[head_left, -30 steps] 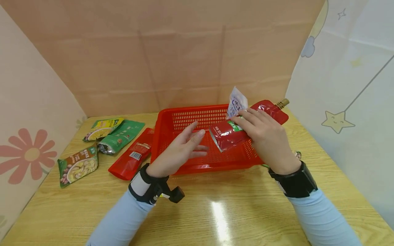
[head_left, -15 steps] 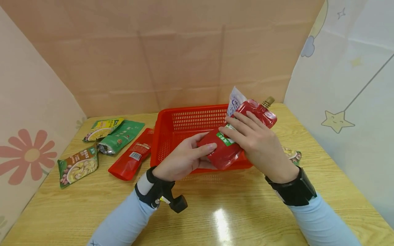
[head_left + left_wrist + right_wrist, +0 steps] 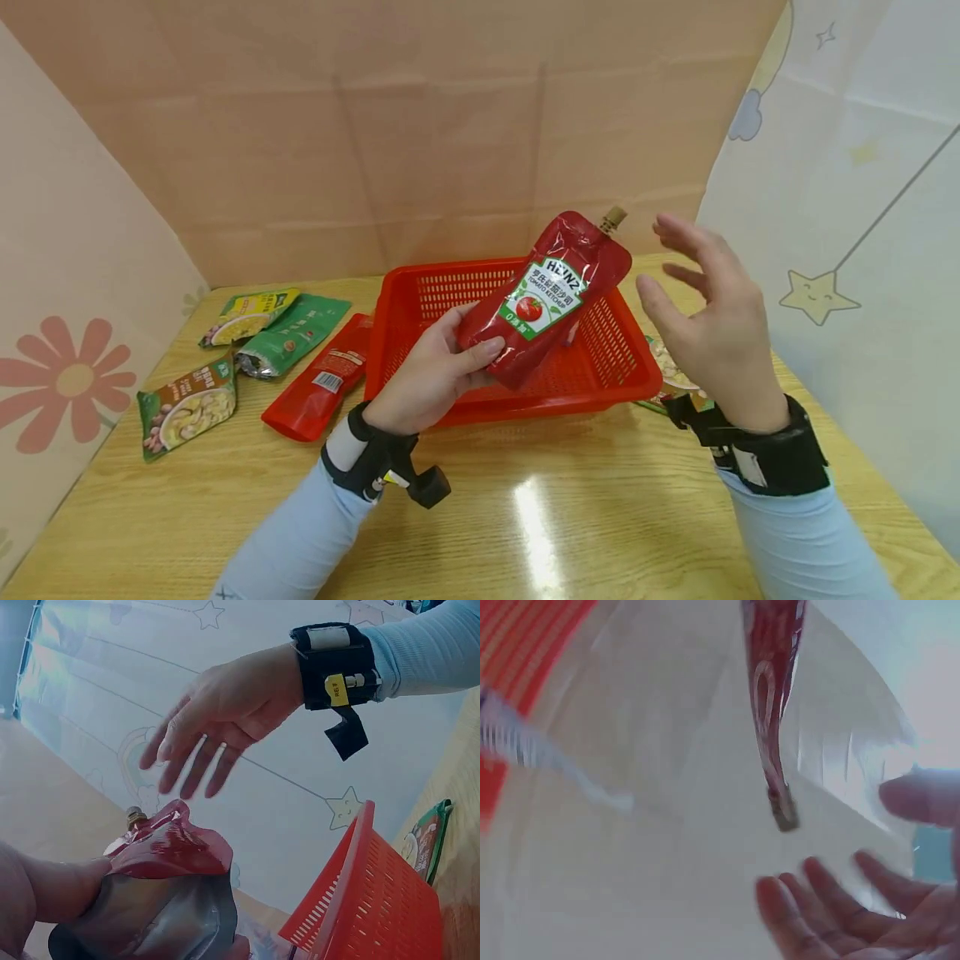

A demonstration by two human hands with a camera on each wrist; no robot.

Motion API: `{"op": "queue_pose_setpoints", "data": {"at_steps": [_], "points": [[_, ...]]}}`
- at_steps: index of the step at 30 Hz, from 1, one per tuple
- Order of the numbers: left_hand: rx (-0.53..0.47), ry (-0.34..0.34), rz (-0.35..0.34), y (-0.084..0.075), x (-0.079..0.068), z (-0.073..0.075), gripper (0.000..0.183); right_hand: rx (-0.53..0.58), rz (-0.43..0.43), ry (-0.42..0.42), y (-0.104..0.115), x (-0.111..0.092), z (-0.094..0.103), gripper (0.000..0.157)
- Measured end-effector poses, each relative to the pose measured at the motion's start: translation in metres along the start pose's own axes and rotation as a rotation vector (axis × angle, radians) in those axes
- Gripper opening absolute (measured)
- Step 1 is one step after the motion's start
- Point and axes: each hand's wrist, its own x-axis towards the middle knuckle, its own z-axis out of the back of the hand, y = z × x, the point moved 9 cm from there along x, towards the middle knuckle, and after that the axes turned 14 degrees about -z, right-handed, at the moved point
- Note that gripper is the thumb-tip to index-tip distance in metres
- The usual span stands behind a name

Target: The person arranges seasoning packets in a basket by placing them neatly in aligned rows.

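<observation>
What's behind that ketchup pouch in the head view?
The red basket and, higher up, the tan backdrop show behind the ketchup pouch. The right wrist view adds a blurred white packet at the basket; whatever else the pouch covers can't be seen.

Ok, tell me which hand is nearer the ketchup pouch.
Left. The left hand grips the ketchup pouch by its lower end; the right hand is apart, to the right of its cap.

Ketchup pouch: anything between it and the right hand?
Nothing visible: the head and left wrist views show a bare gap between the right hand and the ketchup pouch. The left hand grips its lower end, outside that gap.
</observation>
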Motion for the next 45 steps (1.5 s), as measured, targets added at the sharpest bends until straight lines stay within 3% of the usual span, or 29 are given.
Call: {"op": "queue_pose_setpoints", "data": {"at_steps": [2,4,8,12,19,28,38,42,45], "points": [[0.018,-0.005,0.003,0.001,0.000,0.002,0.047,0.073,-0.225,0.093,-0.027,0.002,-0.009,0.055],[0.040,-0.001,0.005,0.002,0.000,0.003,0.048,0.158,-0.379,0.227,-0.047,0.000,-0.024,0.054],[0.108,0.051,0.009,0.004,0.000,0.002,0.048,0.296,-0.573,0.447,-0.064,-0.009,-0.051,0.049],[0.182,0.125,0.001,0.002,-0.001,-0.001,0.048,0.359,-0.668,0.539,-0.067,-0.016,-0.062,0.049],[0.309,0.194,-0.017,-0.004,0.001,0.002,0.048,0.526,-0.676,0.623,-0.061,-0.021,-0.065,0.045],[0.392,0.255,-0.037,-0.009,0.004,0.008,0.049,0.493,-0.716,0.621,-0.060,-0.024,-0.066,0.052],[0.423,0.292,-0.029,-0.013,0.006,0.013,0.055,0.517,-0.673,0.577,-0.046,-0.020,-0.062,0.049],[0.573,0.284,-0.066,-0.022,0.006,0.024,0.054,0.498,-0.651,0.524,-0.045,-0.017,-0.056,0.048],[0.723,0.242,-0.111,-0.040,0.005,0.042,0.050,0.453,-0.617,0.475,-0.045,-0.012,-0.051,0.047]]}}
